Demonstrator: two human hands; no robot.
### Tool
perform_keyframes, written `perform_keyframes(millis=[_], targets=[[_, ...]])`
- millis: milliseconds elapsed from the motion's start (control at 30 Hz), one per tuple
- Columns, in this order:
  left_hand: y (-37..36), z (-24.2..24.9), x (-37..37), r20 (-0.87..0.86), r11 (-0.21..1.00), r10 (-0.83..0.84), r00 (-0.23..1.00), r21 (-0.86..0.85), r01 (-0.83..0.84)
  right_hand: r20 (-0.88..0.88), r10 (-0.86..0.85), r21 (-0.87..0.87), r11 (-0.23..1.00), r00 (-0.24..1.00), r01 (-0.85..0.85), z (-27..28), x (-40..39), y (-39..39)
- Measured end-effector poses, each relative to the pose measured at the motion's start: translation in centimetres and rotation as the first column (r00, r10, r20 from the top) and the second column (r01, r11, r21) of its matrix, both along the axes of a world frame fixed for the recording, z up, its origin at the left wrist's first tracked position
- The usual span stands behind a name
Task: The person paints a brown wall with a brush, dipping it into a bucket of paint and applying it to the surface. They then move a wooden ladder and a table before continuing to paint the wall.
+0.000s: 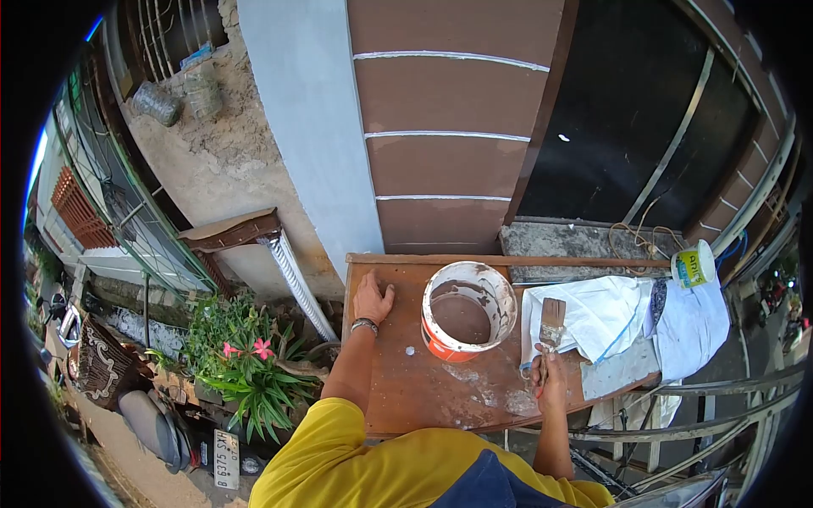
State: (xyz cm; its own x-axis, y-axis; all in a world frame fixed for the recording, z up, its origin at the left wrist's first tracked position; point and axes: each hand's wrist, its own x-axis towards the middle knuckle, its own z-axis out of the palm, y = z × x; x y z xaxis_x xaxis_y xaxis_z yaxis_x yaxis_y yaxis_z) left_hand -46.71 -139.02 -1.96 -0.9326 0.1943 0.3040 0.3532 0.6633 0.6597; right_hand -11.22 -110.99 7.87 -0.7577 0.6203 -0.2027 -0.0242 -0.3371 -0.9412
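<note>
My right hand is closed round the handle of a paintbrush, its bristles pointing up and away from me. My left hand rests on the brown wooden board, fingers stretched out towards the wall, holding nothing. Between the hands stands a white and orange paint bucket, its rim smeared, with brown paint inside. Behind the brush, a white cloth lies over the board's right part.
A brown wall with white lines rises ahead, beside a dark window. A small labelled tub stands at right, near a wooden strip. Below left are pink-flowered plants and a motorbike; metal railings run at right.
</note>
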Motion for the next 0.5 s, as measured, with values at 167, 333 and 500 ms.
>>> perform_keyframes(millis=[167, 333, 500], targets=[[0.1, 0.7, 0.4, -0.007, 0.999, 0.006, 1.0, -0.051, -0.007, 0.02, -0.036, 0.274, 0.961, 0.999, 0.029, -0.1, -1.3, 1.6], [0.2, 0.8, 0.5, -0.032, 0.997, -0.009, 0.999, -0.081, 0.007, -0.068, -0.099, 0.82, 0.561, 0.993, 0.112, 3.0, -6.3, 6.3], [0.2, 1.2, 0.3, -0.015, 0.997, -0.008, 1.0, -0.075, 0.007, 0.092, -0.062, 0.992, 0.088, 0.994, -0.086, 12.1, -17.3, 6.7]])
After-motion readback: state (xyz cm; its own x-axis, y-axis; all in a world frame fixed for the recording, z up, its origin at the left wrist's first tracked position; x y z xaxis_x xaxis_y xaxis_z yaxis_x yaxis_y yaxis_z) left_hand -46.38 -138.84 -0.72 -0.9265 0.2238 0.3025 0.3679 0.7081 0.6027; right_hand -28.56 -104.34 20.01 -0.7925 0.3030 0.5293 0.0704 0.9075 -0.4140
